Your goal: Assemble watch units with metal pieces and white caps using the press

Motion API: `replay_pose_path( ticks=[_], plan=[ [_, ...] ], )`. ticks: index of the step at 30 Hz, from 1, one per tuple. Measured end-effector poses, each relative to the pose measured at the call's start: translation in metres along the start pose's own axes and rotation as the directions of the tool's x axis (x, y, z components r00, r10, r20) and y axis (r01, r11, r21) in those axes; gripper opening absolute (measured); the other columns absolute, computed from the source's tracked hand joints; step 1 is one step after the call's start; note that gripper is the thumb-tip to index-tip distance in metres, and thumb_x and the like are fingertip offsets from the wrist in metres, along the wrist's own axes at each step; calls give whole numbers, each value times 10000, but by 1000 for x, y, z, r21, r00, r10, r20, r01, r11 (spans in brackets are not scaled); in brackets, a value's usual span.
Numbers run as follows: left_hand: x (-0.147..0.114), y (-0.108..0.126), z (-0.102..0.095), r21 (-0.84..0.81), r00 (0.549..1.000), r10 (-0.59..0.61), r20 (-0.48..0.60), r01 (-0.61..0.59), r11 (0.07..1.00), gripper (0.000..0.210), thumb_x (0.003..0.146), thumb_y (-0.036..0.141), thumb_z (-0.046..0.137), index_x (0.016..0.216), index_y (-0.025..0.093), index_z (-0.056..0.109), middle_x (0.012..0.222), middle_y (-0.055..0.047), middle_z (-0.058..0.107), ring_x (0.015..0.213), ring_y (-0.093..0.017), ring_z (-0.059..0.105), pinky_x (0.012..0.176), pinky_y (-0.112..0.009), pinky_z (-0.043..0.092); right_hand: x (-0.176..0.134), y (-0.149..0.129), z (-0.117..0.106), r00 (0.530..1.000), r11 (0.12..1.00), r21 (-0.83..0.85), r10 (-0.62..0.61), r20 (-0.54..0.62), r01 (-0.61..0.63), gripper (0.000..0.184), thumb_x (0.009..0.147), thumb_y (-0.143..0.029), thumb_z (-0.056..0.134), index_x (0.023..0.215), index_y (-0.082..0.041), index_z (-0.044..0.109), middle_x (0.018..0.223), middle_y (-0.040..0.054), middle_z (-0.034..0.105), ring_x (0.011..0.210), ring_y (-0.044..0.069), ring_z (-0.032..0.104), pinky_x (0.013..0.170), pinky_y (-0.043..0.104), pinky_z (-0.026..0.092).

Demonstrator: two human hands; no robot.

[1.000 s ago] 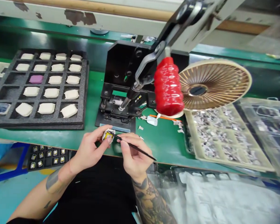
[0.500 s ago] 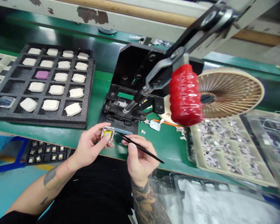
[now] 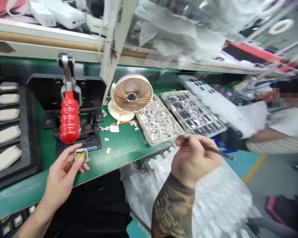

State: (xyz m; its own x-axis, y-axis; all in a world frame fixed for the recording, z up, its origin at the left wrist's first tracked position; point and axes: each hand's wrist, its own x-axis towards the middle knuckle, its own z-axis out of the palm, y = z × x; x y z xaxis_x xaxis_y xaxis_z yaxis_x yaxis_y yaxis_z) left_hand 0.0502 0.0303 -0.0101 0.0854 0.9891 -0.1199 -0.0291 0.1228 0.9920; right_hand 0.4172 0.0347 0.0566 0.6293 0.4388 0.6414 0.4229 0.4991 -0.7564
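Observation:
Between the thumb and fingers of my left hand [image 3: 64, 177] is a smartwatch case [image 3: 80, 154], a silver rounded-square frame with yellow inside. It is held in front of a black press with a red handle [image 3: 69, 117]. My right hand [image 3: 195, 158] grips black tweezers [image 3: 217, 151], whose back end points right. The tweezer tips are blurred and lie near the front edge of a cream tray of small white parts [image 3: 160, 120]. Loose white pieces [image 3: 108, 150] lie on the green table between the hands.
A black foam tray [image 3: 31, 138] with white wrapped pieces stands at the left. A cream fan [image 3: 131, 94] is behind the parts tray, and a clear compartment tray [image 3: 193, 114] lies beside it. Plastic trays [image 3: 221, 191] sit below the table edge. Another person's arm [image 3: 275, 134] reaches in at right.
The view has swung to the right. My right hand has moved the tweezers away from the watch case, over to the parts tray. My left hand still holds the case.

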Motion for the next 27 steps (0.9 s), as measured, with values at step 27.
replay_pose_path(
  ticks=[27],
  plan=[
    [-8, -7, -5, 316, 983, 126, 136, -164, 935, 212, 1150, 380, 665, 1308, 244, 706, 1108, -58, 850, 954, -218, 817, 913, -342, 626, -105, -2, 69, 394, 849, -375, 221, 892, 372, 60, 1116, -179, 640, 1082, -224, 659, 1087, 66, 713, 1031, 246, 621, 895, 407, 455]
  ],
)
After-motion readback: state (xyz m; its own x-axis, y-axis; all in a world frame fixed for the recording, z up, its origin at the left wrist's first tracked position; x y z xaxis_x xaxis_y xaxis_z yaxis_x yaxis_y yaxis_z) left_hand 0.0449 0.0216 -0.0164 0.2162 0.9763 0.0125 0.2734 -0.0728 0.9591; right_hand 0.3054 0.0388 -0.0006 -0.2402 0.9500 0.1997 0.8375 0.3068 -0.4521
